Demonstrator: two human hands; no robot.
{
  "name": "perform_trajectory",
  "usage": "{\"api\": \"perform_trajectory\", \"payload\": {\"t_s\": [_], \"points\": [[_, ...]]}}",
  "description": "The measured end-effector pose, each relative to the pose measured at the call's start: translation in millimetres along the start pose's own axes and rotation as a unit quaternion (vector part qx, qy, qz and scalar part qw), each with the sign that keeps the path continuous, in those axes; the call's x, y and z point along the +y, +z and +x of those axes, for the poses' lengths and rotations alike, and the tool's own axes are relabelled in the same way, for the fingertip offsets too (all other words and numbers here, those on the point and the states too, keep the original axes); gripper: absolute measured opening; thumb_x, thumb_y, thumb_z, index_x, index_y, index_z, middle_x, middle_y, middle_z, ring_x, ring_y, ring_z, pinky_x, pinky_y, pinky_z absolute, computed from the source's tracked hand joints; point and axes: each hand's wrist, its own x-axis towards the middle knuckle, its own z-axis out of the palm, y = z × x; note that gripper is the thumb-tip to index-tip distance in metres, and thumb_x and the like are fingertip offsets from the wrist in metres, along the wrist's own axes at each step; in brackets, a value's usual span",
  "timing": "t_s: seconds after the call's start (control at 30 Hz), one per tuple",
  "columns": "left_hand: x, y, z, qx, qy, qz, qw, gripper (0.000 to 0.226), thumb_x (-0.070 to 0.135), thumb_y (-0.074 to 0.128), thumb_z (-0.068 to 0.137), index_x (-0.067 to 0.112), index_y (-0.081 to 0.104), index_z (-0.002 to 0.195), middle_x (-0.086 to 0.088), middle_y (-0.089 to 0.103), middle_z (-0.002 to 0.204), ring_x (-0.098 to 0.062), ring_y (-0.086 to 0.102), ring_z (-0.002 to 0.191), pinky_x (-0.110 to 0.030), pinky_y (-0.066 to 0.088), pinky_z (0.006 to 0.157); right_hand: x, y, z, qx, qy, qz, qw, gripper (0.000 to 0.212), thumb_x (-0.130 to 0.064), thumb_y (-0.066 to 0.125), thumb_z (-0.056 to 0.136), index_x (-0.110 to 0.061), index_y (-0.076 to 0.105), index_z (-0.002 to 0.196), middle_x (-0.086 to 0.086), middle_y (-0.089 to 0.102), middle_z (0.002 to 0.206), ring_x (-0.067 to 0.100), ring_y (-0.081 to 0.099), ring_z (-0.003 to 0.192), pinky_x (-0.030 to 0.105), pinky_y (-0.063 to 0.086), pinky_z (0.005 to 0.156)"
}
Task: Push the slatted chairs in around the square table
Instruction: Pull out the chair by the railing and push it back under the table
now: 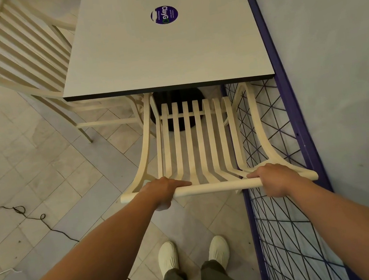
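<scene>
Head view: a round purple sticker [164,14] reading "ClayG…" sits on the square table [164,56]. Near chair [199,142] stands at the table's front edge, seat tucked under, hard beside a purple wire fence [276,198] on the right; open tiled floor [44,180] lies left. Both arms reach forward; left hand [165,190] and right hand [273,179] are each closed around its top rail. Second chair [17,51] stands at the table's left side.

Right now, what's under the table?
Under the table: a dark round pedestal base and the front of the near chair, held at its top rail by the left hand and right hand. The tabletop covers the chair's seat.
</scene>
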Motion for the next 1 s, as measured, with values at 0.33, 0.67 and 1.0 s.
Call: {"api": "perform_trajectory", "payload": {"t_s": [0.33, 0.67, 1.0], "points": [[-1.7, 2.4, 6.8, -0.001, -0.002, -0.014, 1.000, 0.082, 0.007, 0.070, 0.086, 0.052, 0.035, 0.144, 0.003, 0.060, 0.126, -0.023, 0.061, 0.107, -0.042, 0.053, 0.092, 5.9, -4.3, 5.9, -0.009, -0.006, 0.001, 1.000, 0.071, -0.013, 0.062, 0.078, -0.048, 0.045, 0.137, -0.009, 0.055, 0.102, 0.011, 0.052, 0.082, 0.030, 0.043, 0.070], [-5.9, 4.8, 11.1, -0.001, 0.008, -0.022, 1.000, 0.082, 0.007, 0.070, 0.086, 0.051, 0.034, 0.145, 0.003, 0.060, 0.127, -0.023, 0.060, 0.108, -0.039, 0.049, 0.093, 6.6, -3.4, 7.6, 0.004, -0.007, -0.004, 1.000, 0.070, -0.012, 0.064, 0.079, -0.046, 0.047, 0.137, -0.006, 0.057, 0.107, 0.014, 0.052, 0.084, 0.030, 0.043, 0.071], [-6.7, 6.2, 11.7, 0.003, -0.003, -0.014, 1.000, 0.082, 0.007, 0.070, 0.086, 0.053, 0.034, 0.144, 0.003, 0.060, 0.125, -0.022, 0.060, 0.107, -0.038, 0.049, 0.092, 5.0, -2.9, 8.1, 0.006, -0.006, -0.003, 1.000, 0.069, -0.011, 0.062, 0.078, -0.047, 0.048, 0.135, -0.009, 0.053, 0.102, 0.013, 0.050, 0.084, 0.030, 0.043, 0.072]]}}
